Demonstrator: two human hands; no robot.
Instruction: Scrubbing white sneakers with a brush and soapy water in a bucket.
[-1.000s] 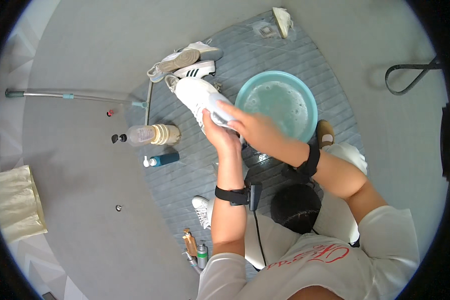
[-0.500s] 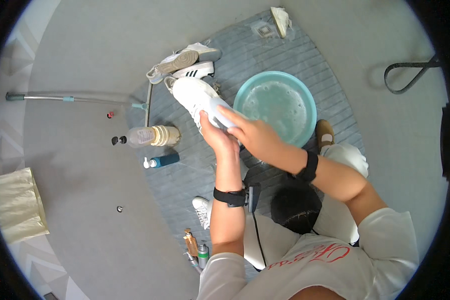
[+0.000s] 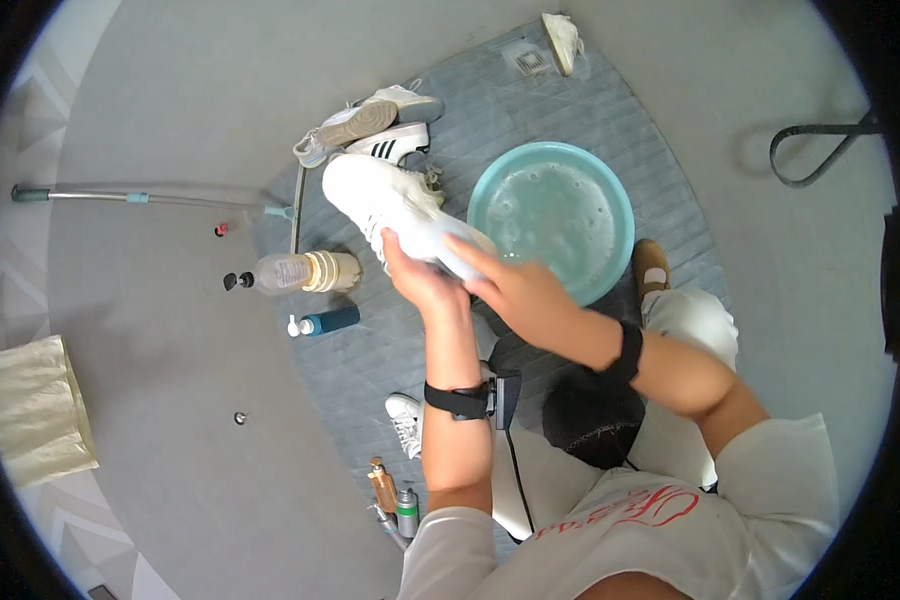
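A white sneaker (image 3: 363,192) is held up in front of me, its toe pointing to the far left. My left hand (image 3: 425,283) grips it at the near end, with the thumb along the side. Closed around a pale blue-white brush (image 3: 450,248), my right hand (image 3: 528,298) presses it against the shoe near the heel. The brush's bristles are hidden, and the right hand is slightly blurred. Just right of the shoe stands a turquoise basin (image 3: 551,148) of cloudy, bubbly water.
Several white sneakers (image 3: 390,142) lie beyond the held one. Another shoe (image 3: 564,42) sits by a floor drain (image 3: 531,62). To the left are a pump bottle (image 3: 288,274), a blue bottle (image 3: 330,320) and a long-handled squeegee (image 3: 160,199). Small bottles (image 3: 407,512) stand near my left elbow.
The sneaker has shifted slightly left and turned a little. My right hand and the brush have moved a short way toward the heel and nearer to me.
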